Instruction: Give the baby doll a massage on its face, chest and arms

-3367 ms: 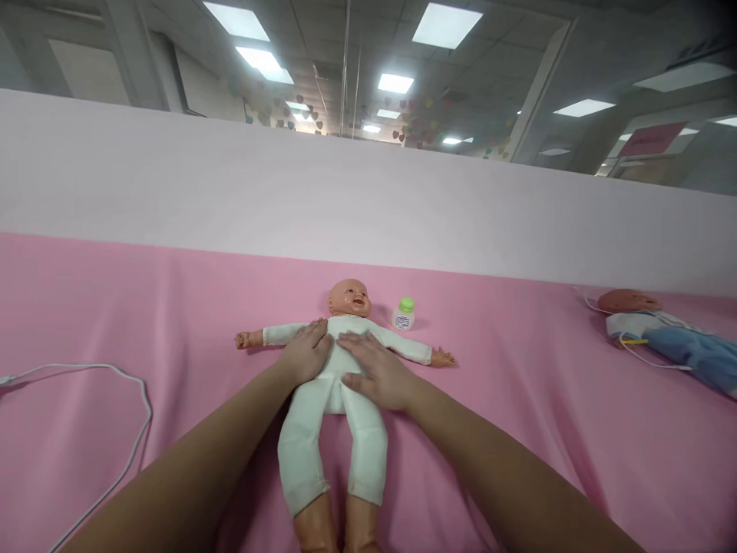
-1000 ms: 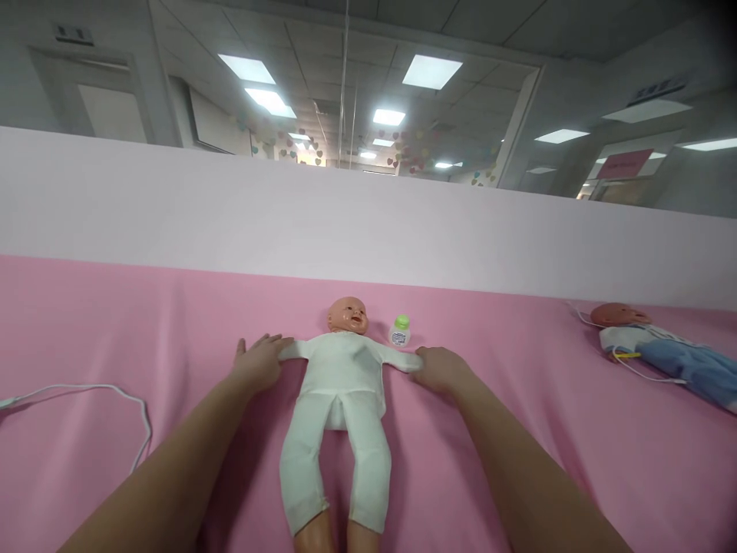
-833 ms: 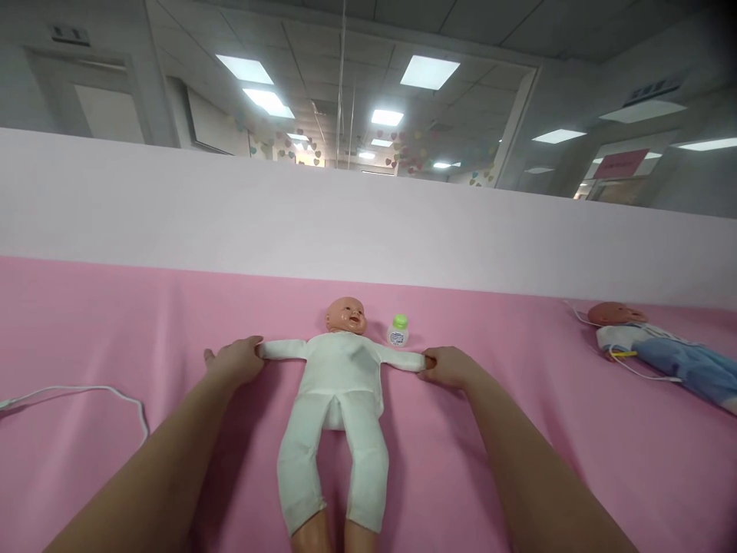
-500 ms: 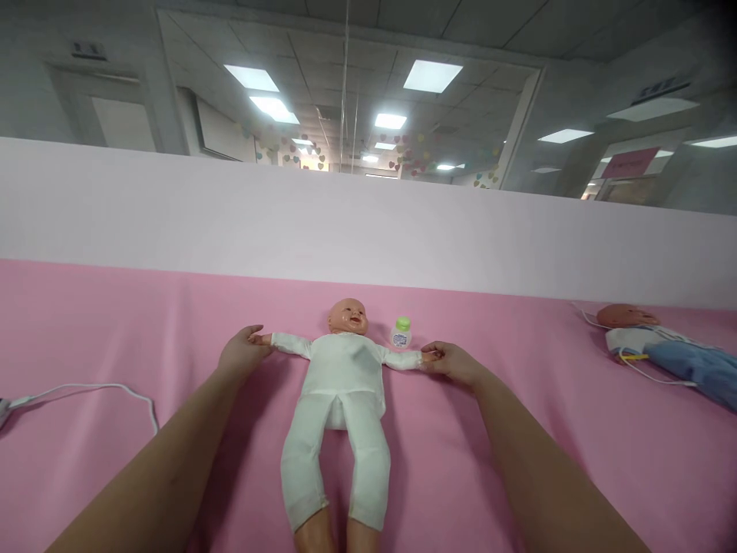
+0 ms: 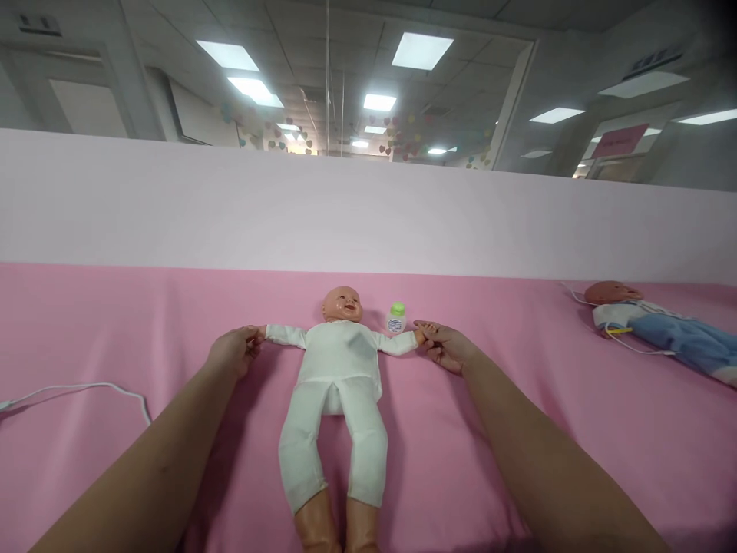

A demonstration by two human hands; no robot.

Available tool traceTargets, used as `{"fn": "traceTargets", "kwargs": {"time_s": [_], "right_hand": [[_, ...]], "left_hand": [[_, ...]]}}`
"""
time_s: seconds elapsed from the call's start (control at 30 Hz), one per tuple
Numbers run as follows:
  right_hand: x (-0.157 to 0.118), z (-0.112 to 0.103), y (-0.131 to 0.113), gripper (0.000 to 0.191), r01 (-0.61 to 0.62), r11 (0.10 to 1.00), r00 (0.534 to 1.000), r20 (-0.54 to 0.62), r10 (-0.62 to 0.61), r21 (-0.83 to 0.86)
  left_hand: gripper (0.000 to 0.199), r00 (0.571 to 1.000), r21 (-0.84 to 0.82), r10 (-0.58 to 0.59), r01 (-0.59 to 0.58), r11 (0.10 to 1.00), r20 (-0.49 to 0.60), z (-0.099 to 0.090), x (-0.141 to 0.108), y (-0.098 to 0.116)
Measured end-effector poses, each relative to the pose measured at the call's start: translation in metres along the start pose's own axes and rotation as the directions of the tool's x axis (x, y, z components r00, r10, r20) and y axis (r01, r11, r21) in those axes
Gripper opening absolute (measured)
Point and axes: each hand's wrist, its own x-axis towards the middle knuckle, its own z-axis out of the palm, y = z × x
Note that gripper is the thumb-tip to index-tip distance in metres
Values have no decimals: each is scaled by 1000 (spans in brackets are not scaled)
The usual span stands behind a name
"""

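Note:
A baby doll [image 5: 341,355] with a white cloth body lies face up on the pink sheet [image 5: 472,461], arms stretched out to both sides. At its hand on the left of the view, my left hand [image 5: 235,352] is closed, the fingers curled around the small doll hand. My right hand [image 5: 447,346] pinches the doll's other hand [image 5: 421,336] between thumb and fingers. Just beyond that arm stands a small clear bottle [image 5: 396,319] with a green cap, apart from my fingers.
A second doll [image 5: 662,322] in blue and white lies at the far right, a thin tube about it. On the left runs a white cable [image 5: 104,385]. A low white wall [image 5: 345,215] borders the back, with glass above it.
My left fingers have curled more tightly at the doll's hand. The doll's arm on the right has been raised slightly, my right hand with it. The view has shifted a little.

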Motion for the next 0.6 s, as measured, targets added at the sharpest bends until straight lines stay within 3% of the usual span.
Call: {"fn": "traceTargets", "kwargs": {"time_s": [0.2,0.4,0.6], "right_hand": [[-1,5,2,33,30,997,1000,-7,-31,-66],[2,11,2,16,61,981,994,-83,-77,-186],[4,5,0,5,36,981,998,-39,-44,-189]], "left_hand": [[26,999,36,33,-33,999,-1,1,-5,-2],[14,999,43,50,-49,998,-18,3,-9,-2],[12,996,53,28,-24,998,-84,9,-12,0]]}}
